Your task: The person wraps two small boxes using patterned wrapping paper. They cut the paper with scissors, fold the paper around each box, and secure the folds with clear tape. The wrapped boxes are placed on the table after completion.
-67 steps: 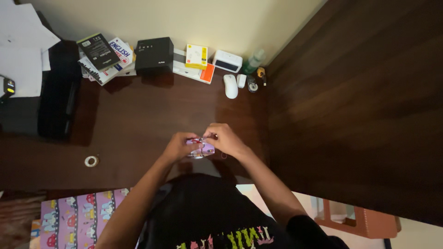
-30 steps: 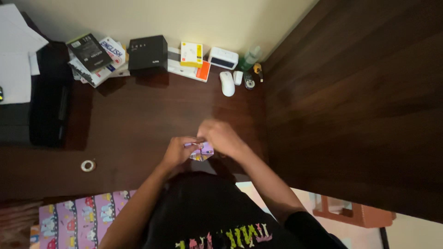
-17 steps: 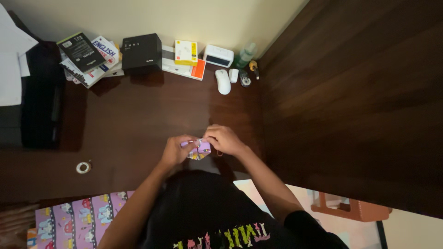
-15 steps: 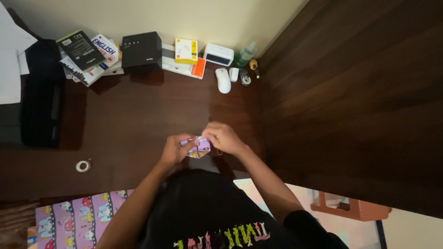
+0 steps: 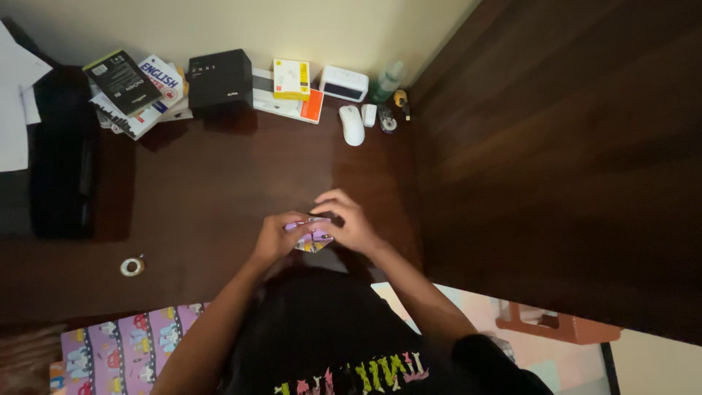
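Desk (image 5: 219, 190): dark wood, bare middle, clutter along far edge.
Hands: left hand (image 5: 276, 238) and right hand (image 5: 345, 219) pinch small purple parcel (image 5: 313, 235) near front edge.

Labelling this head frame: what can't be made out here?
- Small purple-patterned item, head view: mostly covered by the left hand and right hand; shape and grip unclear.
- Small things by the white mouse: too small and dim to identify.
- Patterned wrapping paper: cut off by the bottom edge.
- Black object at left: too dark to tell.
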